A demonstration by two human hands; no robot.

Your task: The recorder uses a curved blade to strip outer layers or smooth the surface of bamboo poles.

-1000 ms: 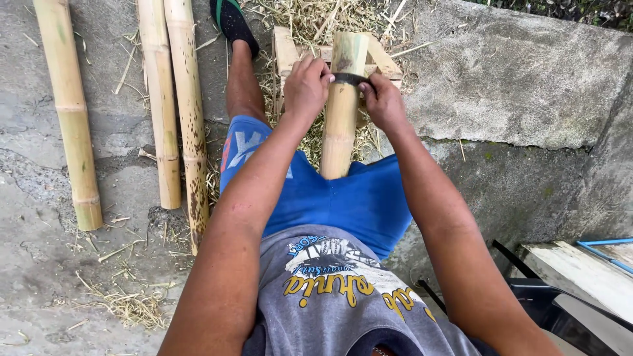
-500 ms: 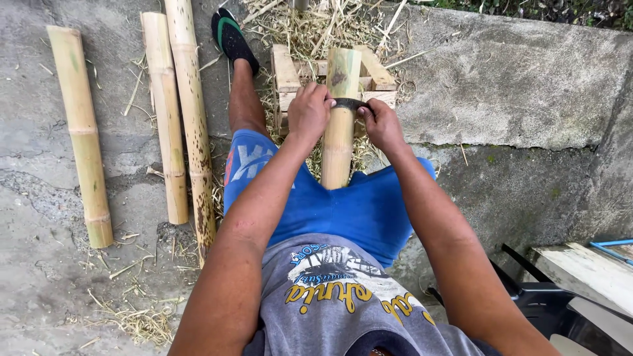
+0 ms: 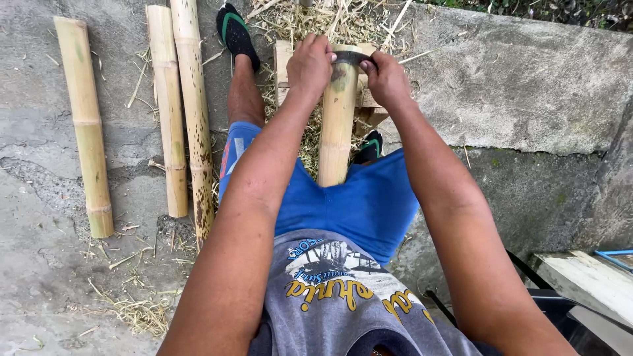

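Between the 2 fists, left hand [image 3: 310,66] and right hand [image 3: 386,79], a dark blade [image 3: 351,58] across the bamboo pole [image 3: 337,122].

Both hands with blade [image 3: 353,58] moved up bamboo [image 3: 337,118], from below its far end to the end itself. Left hand [image 3: 310,66] and right hand [image 3: 386,79] now farther from body, arms more stretched. Right foot [image 3: 370,146] newly visible beside bamboo.
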